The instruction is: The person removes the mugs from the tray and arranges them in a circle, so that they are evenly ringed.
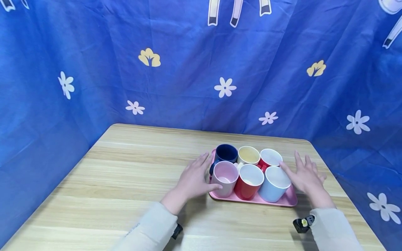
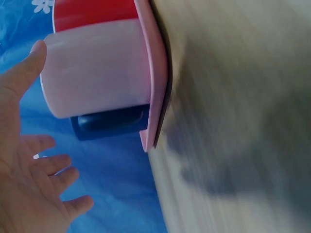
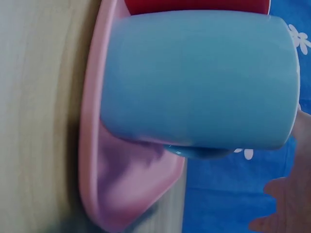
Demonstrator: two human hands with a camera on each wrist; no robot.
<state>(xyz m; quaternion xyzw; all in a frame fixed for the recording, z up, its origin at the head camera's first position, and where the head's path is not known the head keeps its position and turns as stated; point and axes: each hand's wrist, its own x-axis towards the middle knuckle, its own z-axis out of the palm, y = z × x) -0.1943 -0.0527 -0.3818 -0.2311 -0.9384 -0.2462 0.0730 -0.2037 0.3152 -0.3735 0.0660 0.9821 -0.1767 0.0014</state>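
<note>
Grips on both hands are hanging released, fingers spread and curled round nothing: the left grip [image 1: 192,179] is lying at the left end of the pink tray [image 1: 289,198], the right grip [image 1: 304,177] just off its right end. Both thumbs are pointing inward over the tray, the left one overlapping the pink mug [image 1: 225,178] at its front left, the right one overlapping the rim of the light blue mug [image 1: 274,187] at its front right; whether either thumb is touching, I cannot tell.

What counts most, I judge, is that the tray's long axis is running from one grip toward the other, so the loaded tray is sitting between them, with neither hand clearly nearer.

Midway along the tray's front row, a tall red mug [image 1: 247,188] is standing between those two mugs. Along the tray's back row, a navy mug [image 1: 226,153] is standing at the left, a cream mug [image 1: 249,155] at the centre and a white-lined red mug [image 1: 270,158] at the right. All six are standing upright.

Under the tray, the wood-grain worktop [image 1: 125,174] is stretching well out to its left. Behind the tray, a blue flower-print curtain [image 1: 188,83] is hanging.
</note>
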